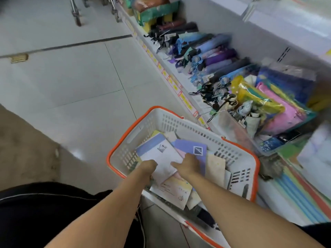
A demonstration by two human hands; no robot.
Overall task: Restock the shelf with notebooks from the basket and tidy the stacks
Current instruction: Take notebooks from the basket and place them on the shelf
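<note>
Both hands reach into the white basket [238,154] with the orange rim, which holds loose notebooks. The left hand [147,167] grips the near-left edge of a white notebook [161,156] with a blue band; the right hand [188,164] presses down on the same notebook, beside a purple notebook [189,146], though whether its fingers curl cannot be told. The basket sits against the shelf's [195,97] front edge. Folded umbrellas [211,56] and coloured packets [279,108] crowd the shelf. Pale floor tiles [71,77] lie to the left.
</note>
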